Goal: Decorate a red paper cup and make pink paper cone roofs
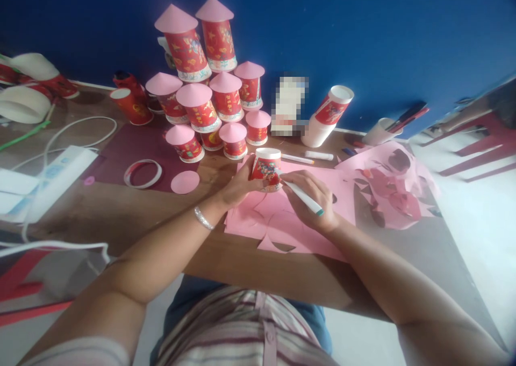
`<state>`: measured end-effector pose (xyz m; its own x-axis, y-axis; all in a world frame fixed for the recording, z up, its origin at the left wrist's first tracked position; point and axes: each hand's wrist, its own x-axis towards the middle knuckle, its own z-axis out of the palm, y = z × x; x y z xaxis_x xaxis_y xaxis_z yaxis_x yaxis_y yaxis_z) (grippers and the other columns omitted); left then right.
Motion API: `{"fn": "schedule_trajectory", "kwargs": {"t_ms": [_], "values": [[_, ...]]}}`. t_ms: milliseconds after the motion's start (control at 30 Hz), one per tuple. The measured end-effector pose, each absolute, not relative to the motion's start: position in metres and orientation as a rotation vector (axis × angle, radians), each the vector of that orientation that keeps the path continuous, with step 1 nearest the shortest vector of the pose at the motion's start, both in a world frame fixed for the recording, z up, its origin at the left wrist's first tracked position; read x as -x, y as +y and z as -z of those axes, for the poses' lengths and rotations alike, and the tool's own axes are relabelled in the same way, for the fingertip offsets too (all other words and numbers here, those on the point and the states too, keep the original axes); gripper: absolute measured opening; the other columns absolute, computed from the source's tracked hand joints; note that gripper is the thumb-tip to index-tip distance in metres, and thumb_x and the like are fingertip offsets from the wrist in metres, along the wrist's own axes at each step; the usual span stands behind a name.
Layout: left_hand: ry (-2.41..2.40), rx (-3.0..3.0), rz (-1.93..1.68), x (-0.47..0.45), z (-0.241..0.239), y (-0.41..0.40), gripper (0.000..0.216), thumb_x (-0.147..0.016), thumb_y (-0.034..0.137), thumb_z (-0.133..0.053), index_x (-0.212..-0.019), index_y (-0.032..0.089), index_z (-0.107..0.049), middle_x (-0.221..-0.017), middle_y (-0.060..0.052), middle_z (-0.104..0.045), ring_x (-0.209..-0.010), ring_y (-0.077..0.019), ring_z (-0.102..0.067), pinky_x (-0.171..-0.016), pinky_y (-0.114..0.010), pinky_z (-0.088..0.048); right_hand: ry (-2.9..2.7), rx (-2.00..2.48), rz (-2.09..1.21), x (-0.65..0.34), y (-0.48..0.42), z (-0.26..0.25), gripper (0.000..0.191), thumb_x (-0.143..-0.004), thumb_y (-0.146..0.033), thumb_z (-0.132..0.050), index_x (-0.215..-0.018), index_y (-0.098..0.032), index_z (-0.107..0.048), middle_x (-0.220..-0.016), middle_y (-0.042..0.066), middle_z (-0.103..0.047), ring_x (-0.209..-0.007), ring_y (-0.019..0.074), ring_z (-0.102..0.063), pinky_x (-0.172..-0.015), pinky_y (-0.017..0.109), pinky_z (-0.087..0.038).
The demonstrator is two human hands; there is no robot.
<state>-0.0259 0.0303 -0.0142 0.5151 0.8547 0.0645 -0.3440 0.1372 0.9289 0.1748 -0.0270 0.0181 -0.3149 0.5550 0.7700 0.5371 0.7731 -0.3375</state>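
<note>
My left hand [237,186] is wrapped round a red-printed paper cup [266,167] that stands upside down on a sheet of pink paper [290,215]. My right hand [312,196] grips a white pen with a teal end [302,195], its tip against the cup's base on the paper. A silver bracelet [202,219] circles my left wrist. Both hands are closed.
Several red cups with pink cone lids [209,92] are piled at the back by the blue wall. A pink paper disc [185,182], a tape ring [142,173], a cup stack [327,116], markers [318,155], pink scraps [387,186] and a power strip [52,180] lie around.
</note>
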Motion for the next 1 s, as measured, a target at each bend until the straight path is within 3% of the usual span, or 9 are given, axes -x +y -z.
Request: {"fn": "schedule_trajectory", "kwargs": {"t_ms": [200, 467, 867, 1000], "values": [[0.515, -1.076, -0.964, 0.025, 0.011, 0.029, 0.059, -0.072, 0.036, -0.09, -0.119, 0.02, -0.057, -0.111, -0.007, -0.073, -0.104, -0.0271, -0.072, -0.092, -0.044, -0.057, -1.97, 0.826, -0.011, -0.175, -0.025, -0.018, 0.024, -0.098, -0.016, -0.063, -0.122, -0.02, -0.064, -0.102, 0.008, -0.077, -0.088, 0.0202, -0.075, -0.078, 0.035, -0.064], [0.463, -1.029, -0.947, 0.025, 0.004, 0.028, 0.054, -0.076, 0.031, -0.086, -0.12, 0.021, -0.056, -0.108, -0.006, -0.075, -0.102, -0.027, -0.074, -0.094, -0.047, -0.058, -1.951, 0.842, -0.009, -0.175, -0.024, -0.018, 0.023, -0.098, -0.015, -0.064, -0.12, -0.021, -0.064, -0.1, 0.007, -0.077, -0.085, 0.0188, -0.074, -0.076, 0.033, -0.064], [0.476, -1.062, -0.967, 0.025, 0.006, 0.028, 0.05, -0.077, 0.034, -0.084, -0.118, 0.02, -0.06, -0.113, -0.008, -0.072, -0.105, -0.0264, -0.072, -0.097, -0.046, -0.056, -1.943, 0.857, -0.038, -0.175, -0.025, -0.02, 0.022, -0.098, -0.015, -0.063, -0.119, -0.022, -0.065, -0.099, 0.005, -0.077, -0.086, 0.0187, -0.075, -0.076, 0.033, -0.064], [0.538, -1.097, -0.994, 0.026, 0.011, 0.029, 0.056, -0.076, 0.031, -0.087, -0.122, 0.022, -0.056, -0.109, -0.005, -0.071, -0.103, -0.0236, -0.07, -0.092, -0.04, -0.056, -1.96, 0.836, -0.024, -0.175, -0.027, -0.019, 0.027, -0.097, -0.015, -0.065, -0.123, -0.022, -0.065, -0.102, 0.007, -0.077, -0.089, 0.02, -0.075, -0.078, 0.034, -0.064]]}}
